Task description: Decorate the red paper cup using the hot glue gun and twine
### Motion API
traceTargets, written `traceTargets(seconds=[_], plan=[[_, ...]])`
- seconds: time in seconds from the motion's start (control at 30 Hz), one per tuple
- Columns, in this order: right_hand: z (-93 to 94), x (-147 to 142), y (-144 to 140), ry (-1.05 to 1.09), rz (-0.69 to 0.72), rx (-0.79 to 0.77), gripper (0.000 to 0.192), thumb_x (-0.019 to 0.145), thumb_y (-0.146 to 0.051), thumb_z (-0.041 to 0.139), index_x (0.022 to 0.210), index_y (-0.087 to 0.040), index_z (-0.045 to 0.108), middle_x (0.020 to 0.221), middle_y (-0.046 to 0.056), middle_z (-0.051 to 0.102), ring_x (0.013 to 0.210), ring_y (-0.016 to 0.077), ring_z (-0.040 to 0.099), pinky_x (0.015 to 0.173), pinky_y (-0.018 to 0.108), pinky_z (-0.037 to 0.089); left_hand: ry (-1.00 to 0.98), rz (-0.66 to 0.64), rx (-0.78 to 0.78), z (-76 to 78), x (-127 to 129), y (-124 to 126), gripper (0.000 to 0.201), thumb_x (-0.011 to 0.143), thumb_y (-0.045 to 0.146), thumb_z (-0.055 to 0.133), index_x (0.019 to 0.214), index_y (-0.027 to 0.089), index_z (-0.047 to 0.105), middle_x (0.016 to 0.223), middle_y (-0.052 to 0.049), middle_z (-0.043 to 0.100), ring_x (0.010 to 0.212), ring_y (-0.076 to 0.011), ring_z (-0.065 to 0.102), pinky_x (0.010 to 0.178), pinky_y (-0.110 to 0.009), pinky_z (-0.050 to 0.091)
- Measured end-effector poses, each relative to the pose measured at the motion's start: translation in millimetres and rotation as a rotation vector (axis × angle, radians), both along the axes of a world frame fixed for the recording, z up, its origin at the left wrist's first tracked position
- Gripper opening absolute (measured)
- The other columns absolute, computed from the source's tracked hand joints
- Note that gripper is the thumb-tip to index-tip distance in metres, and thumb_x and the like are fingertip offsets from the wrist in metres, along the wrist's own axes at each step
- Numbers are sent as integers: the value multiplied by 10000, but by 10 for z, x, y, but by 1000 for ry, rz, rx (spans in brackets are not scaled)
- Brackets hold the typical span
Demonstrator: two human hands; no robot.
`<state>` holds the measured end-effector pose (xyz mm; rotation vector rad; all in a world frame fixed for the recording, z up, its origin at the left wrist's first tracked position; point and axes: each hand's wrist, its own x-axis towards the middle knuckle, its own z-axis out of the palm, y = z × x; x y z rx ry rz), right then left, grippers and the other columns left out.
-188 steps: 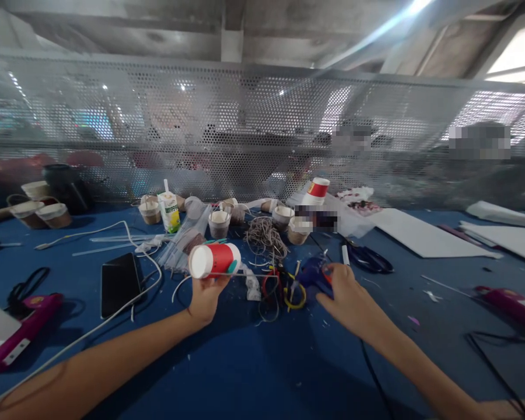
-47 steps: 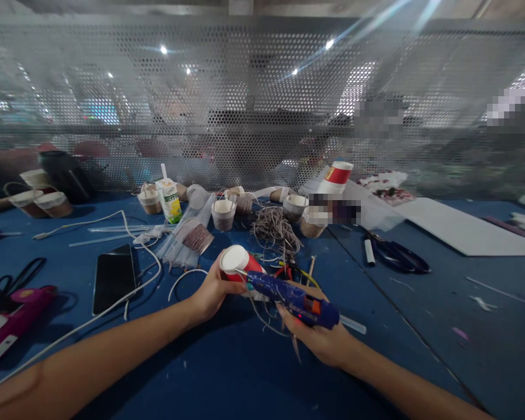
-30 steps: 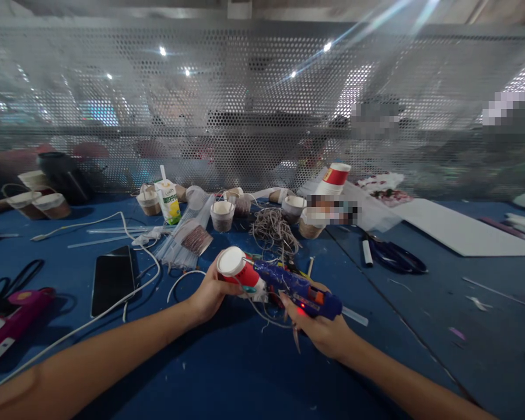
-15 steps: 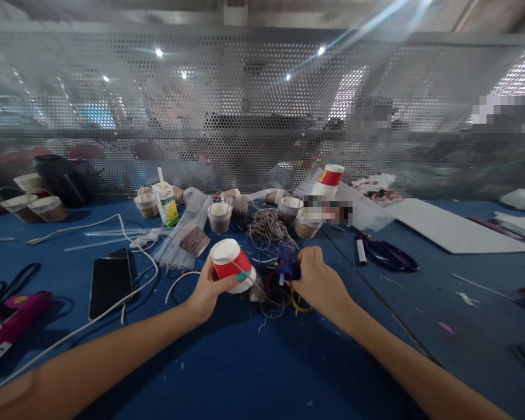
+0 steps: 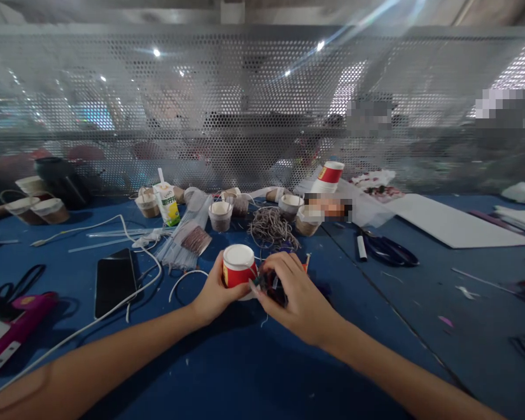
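Note:
My left hand (image 5: 213, 293) grips a red paper cup (image 5: 238, 272) that stands upside down, white base up, on the blue table (image 5: 254, 373). My right hand (image 5: 294, 298) curls in from the right, thumb and forefinger pinched against the cup's side wall. Whatever lies between those fingertips is too small to make out. A dark tangle of coloured wires (image 5: 275, 287) sits under the right palm. Just behind the hand, an orange tip (image 5: 307, 262) pokes out.
A black phone (image 5: 114, 280) and white cable (image 5: 136, 234) lie left. A twine pile (image 5: 271, 227), several small cups, a juice carton (image 5: 166, 202) and stacked red cups (image 5: 330, 175) line the perforated screen (image 5: 245, 105). Scissors (image 5: 387, 251), marker (image 5: 361, 248) and white sheets (image 5: 450, 224) lie right; a pink glue gun (image 5: 9, 329) far left.
My right hand set the blue glue gun down behind the cup and came back to pinch at the cup's side. My left hand turned the cup from tilted to base-up.

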<state>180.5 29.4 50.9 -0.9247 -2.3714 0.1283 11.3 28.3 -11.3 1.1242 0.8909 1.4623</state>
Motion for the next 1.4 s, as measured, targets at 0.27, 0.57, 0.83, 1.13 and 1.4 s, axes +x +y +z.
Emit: traceTargets(seconds=[0.27, 0.57, 0.83, 1.13, 1.4], plan=[[-40, -38, 42, 103, 51, -59, 161, 862, -173, 386, 756, -187, 507, 773, 75, 560, 771, 212, 475, 692, 353, 434, 21, -22, -2, -10, -1, 12, 512, 545, 217, 800, 983, 198, 537, 922, -18, 640, 877, -191, 587, 841, -323, 451], [-119, 76, 185, 681, 313, -983, 353, 803, -491, 480, 697, -165, 566, 594, 7, 549, 507, 123, 495, 480, 251, 405, -51, -171, -83, -9, -6, 2, 615, 464, 186, 842, 1014, 192, 566, 959, -39, 662, 895, -212, 600, 850, -357, 464], [-155, 126, 195, 746, 332, -1001, 445, 670, -545, 705, 600, -174, 468, 464, -84, 429, 391, 34, 313, 391, 179, 216, -72, -187, -62, -32, -3, 22, 580, 484, 200, 838, 1007, 194, 589, 978, -51, 683, 897, -214, 617, 839, -356, 482], [-131, 104, 194, 803, 221, -848, 386, 735, -495, 679, 619, -181, 487, 398, -100, 430, 315, 23, 315, 336, 169, 245, -14, -205, -88, -48, -38, 24, 641, 475, 232, 847, 1050, 179, 570, 969, -55, 692, 902, -233, 628, 853, -390, 483], [-162, 89, 212, 797, 171, -840, 363, 756, -469, 661, 617, -187, 478, 415, -95, 453, 305, 27, 360, 331, 165, 287, -22, -236, -101, -27, -29, 7, 638, 476, 201, 844, 1054, 176, 575, 1031, -71, 683, 967, -252, 618, 906, -414, 459]])
